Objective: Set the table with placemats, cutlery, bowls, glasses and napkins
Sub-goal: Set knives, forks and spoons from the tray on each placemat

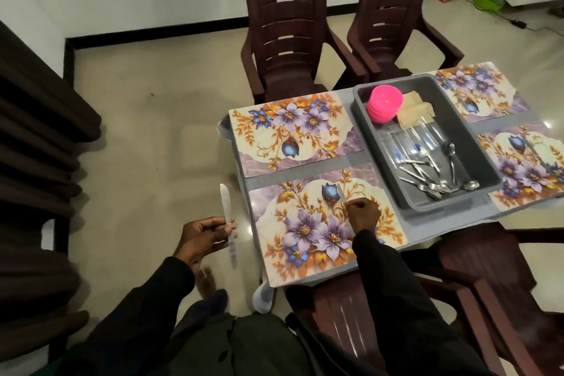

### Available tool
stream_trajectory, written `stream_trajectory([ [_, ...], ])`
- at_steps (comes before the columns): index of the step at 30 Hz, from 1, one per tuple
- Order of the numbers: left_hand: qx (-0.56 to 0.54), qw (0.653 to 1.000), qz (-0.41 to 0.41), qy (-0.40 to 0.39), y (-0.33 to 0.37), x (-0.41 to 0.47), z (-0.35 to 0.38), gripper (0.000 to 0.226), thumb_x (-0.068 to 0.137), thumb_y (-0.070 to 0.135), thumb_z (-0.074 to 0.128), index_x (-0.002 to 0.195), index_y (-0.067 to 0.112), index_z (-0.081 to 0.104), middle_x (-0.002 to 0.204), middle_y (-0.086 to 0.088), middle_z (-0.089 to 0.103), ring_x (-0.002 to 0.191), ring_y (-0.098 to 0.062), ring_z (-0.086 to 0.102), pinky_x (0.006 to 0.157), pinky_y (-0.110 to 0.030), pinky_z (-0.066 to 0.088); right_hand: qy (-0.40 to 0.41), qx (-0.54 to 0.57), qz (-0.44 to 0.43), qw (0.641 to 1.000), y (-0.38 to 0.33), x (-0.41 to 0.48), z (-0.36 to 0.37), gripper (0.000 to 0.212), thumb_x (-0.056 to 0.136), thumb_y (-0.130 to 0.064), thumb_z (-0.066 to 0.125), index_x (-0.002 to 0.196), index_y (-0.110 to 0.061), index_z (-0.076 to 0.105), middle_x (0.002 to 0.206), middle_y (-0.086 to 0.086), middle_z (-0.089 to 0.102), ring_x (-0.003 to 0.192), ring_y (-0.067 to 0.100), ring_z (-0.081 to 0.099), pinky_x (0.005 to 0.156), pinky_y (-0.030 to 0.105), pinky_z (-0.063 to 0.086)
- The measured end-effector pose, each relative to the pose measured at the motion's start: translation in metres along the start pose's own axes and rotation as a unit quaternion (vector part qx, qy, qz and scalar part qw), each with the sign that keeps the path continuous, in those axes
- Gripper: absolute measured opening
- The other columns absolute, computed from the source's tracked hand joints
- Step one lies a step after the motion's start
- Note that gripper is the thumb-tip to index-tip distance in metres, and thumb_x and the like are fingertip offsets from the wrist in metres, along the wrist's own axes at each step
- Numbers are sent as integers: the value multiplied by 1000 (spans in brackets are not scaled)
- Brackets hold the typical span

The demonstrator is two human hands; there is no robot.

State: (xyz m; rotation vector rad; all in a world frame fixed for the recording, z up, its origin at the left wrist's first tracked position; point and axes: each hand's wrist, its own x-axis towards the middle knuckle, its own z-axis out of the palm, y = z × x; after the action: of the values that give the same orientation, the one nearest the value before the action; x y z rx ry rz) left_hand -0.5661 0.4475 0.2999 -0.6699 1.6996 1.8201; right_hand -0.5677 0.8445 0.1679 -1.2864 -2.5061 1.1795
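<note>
Head view — my left hand [205, 236] grips a knife [226, 210] beside the tabletop [427, 224]; my right hand [363, 213] pinches a second knife [341, 193] over the near placemat [287, 256].

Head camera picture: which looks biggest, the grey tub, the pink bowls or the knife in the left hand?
1. the grey tub
2. the pink bowls and the knife: unsure. The knife looks longer but thinner, and is nearer the camera.

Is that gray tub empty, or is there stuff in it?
Not empty: the gray tub holds stacked pink bowls, brown napkins, clear glasses and cutlery.
</note>
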Motion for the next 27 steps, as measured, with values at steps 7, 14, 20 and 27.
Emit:
stream_trajectory([
  [7, -33, 999, -18, -17, 22, 28, -13, 32, 85, -10, 73, 116, -9, 69, 107, -22, 75, 98, -35, 74, 74, -30, 63, -180, 157, -61, 969, -102, -102, 39, 9, 86, -1, 75, 87, -9, 79, 81, 8, 77, 74, 16, 70, 75, 30, 57],
  [14, -20, 998, -24, -63, 79, 70, -51, 26, 81, -13, 76, 106, -8, 71, 99, -25, 76, 96, -41, 74, 78, -40, 64, -317, 207, -106, 919, -211, -173, 103, 19, 95, -27, 71, 98, -10, 80, 86, 4, 77, 84, 20, 73, 79, 26, 60],
  [20, 32, 996, 7, -87, 130, 101, -97, 24, 78, -11, 80, 100, -10, 71, 93, -26, 75, 86, -36, 77, 73, -39, 64, -312, 214, -103, 920, -282, -187, 152, 14, 93, -23, 74, 95, -10, 79, 83, 0, 77, 81, 15, 72, 74, 25, 59],
  [27, 76, 990, 18, -115, 167, 140, -122, 20, 81, -6, 80, 100, -5, 74, 91, -21, 77, 88, -35, 76, 74, -39, 64, -288, 189, -92, 934, -323, -178, 187, 18, 92, -21, 75, 98, -4, 76, 88, 9, 74, 79, 14, 71, 71, 22, 58],
])
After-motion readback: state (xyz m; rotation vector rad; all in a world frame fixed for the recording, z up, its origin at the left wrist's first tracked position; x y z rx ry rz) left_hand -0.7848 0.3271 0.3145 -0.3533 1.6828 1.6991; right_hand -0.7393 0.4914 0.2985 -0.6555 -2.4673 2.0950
